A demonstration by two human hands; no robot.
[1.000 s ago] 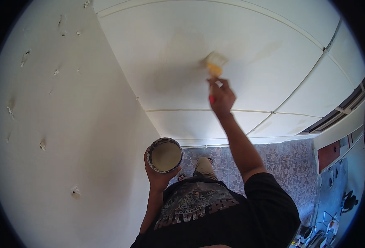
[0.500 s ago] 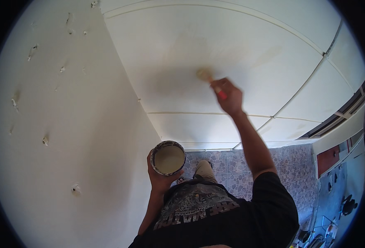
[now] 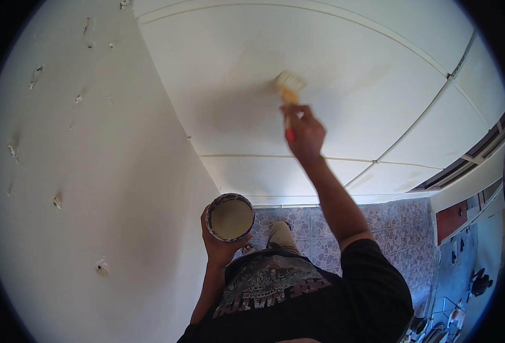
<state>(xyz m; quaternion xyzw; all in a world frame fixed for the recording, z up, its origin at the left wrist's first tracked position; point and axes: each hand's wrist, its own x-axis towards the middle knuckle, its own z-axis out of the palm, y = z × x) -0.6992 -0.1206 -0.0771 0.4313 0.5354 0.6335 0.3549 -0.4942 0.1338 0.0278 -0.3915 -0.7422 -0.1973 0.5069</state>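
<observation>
My right hand [image 3: 304, 128] is closed round a paintbrush [image 3: 289, 91] with pale bristles and some red on the handle. The slightly blurred bristles are against the white panelled wall [image 3: 367, 40], or very near it, where faint beige patches show. Low in the middle, my left hand [image 3: 221, 248] grips a round dark-rimmed can [image 3: 229, 217] of cream paint from the side and underneath, its top open.
A plain wall [image 3: 149, 246] on the left, pitted with several holes, meets the panels at a corner. Below are my feet [image 3: 284, 234] on a patterned tile floor [image 3: 381, 228]. At right are a dark framed opening [image 3: 469, 157], a reddish-brown panel [image 3: 451, 223] and clutter [image 3: 441, 326].
Since half a second ago my right hand and the brush have moved up and slightly left along the panel, after a dip downward from the earliest frame. My left hand has barely moved with the can.
</observation>
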